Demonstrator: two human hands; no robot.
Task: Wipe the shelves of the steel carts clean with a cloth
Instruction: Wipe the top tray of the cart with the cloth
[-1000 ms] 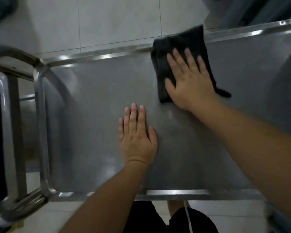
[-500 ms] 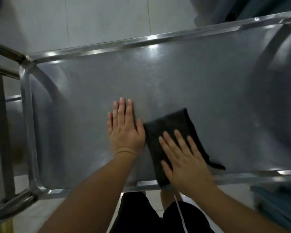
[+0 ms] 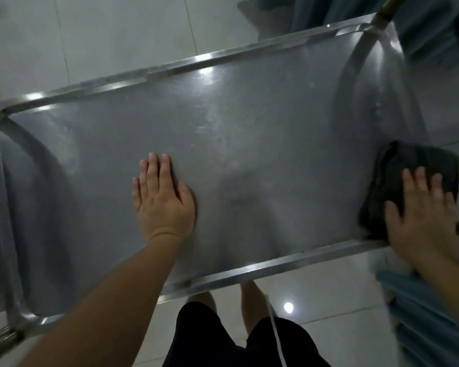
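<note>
- Left hand point(image 3: 162, 201): flat on the shelf point(image 3: 263, 144), fingers straight, holding nothing.
- Right hand point(image 3: 421, 210): fingers straight, pressing the cloth point(image 3: 411, 165) down.
- Cloth: shelf's end at 3 o'clock.

This looks like a utility or service room in a working building, though the exact kind cannot be told. Large pale glossy floor tiles point(image 3: 117, 35) reflect a ceiling light, a stainless steel cart point(image 3: 249, 133) with tubular rails stands on them, and blue-green fabric point(image 3: 421, 25) hangs beyond.
</note>
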